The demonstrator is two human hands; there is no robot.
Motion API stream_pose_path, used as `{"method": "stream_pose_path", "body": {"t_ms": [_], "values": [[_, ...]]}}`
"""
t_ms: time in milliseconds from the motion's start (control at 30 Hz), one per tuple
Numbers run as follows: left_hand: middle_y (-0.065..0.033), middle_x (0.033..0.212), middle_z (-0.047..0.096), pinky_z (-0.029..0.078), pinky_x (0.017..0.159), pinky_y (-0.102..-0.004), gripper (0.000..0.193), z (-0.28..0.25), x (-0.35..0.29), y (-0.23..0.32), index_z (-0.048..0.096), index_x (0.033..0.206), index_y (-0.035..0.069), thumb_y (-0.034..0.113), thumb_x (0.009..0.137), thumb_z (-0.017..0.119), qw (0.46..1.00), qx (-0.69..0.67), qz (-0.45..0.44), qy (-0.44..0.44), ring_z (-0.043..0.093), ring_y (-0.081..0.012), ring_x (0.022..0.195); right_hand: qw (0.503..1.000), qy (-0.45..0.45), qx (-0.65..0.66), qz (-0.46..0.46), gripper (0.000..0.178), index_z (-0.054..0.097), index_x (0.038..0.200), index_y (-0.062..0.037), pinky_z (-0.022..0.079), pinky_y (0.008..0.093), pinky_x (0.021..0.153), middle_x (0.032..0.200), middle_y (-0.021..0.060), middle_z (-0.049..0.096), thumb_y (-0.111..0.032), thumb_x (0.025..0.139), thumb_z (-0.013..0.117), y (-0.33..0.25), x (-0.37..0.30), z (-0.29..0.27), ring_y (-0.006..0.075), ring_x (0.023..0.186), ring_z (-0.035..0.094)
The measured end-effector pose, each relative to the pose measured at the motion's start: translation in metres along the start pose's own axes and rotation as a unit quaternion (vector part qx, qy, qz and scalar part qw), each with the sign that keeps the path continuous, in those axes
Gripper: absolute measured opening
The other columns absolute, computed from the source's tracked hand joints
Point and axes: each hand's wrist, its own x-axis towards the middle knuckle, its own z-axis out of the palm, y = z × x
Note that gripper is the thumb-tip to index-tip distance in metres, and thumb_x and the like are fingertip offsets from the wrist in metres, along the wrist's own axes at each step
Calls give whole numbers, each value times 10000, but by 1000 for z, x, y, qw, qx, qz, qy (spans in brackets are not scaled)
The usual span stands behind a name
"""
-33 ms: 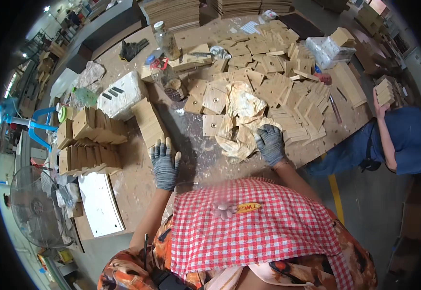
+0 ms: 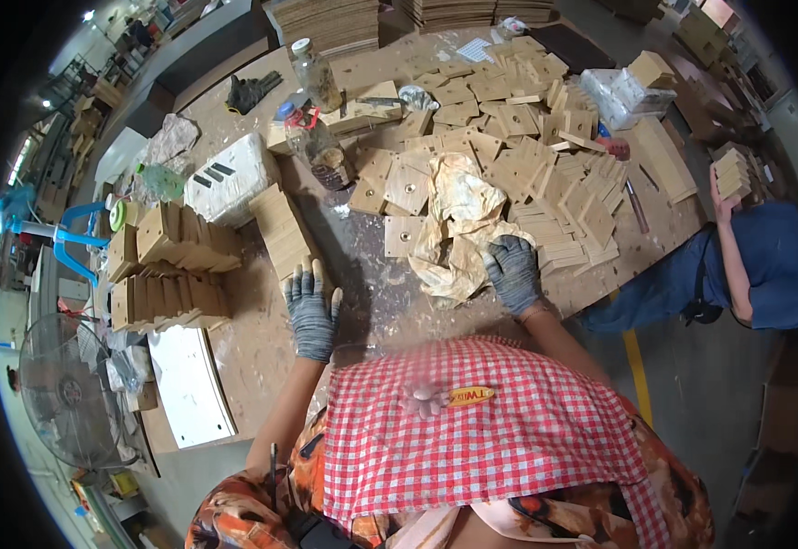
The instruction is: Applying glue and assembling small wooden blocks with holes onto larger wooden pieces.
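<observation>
My left hand (image 2: 312, 313), in a grey glove with pale fingertips, lies flat with its fingers apart. Its fingertips touch the near end of a row of wooden blocks (image 2: 285, 229). Resting palm down on a crumpled, stained cream cloth (image 2: 463, 197) is my right hand (image 2: 512, 274), gloved alike, its fingers stretched out and not closed on the cloth. Square wooden pieces with a central hole, such as one wooden piece (image 2: 403, 236), lie left of the cloth. A large heap of similar wooden pieces (image 2: 527, 169) spreads beyond and right of it.
Stacked wooden blocks (image 2: 175, 238) stand at the left, near a white wrapped package (image 2: 232, 183) and a white panel (image 2: 188, 389). Two jars, one a blue-lidded jar (image 2: 312, 146), stand farther back. A fan (image 2: 71, 392) is beyond the left edge; a person (image 2: 760, 261) holds blocks at the right.
</observation>
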Motion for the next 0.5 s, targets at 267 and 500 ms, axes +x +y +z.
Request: {"method": "stream_pose_path", "body": {"t_ms": [267,500], "values": [[-189,1546,353,158,1190,-575,675,7,-18,-16,359,1498,67,232,889,600,999,6,10,46,330,-375,1421,999,5,43,-27,352,668,1055,22,425,486,991,1111,184,623,-255,845,720,-32,-49,-12,373,1092,556],[-143,1411,513,256,1139,-540,475,7,-19,-18,583,1316,165,183,848,661,993,-30,36,105,459,-337,1309,990,-27,124,67,1024,391,1490,-53,372,527,1084,1408,296,366,-480,677,845,-72,-55,25,457,1261,440]]}}
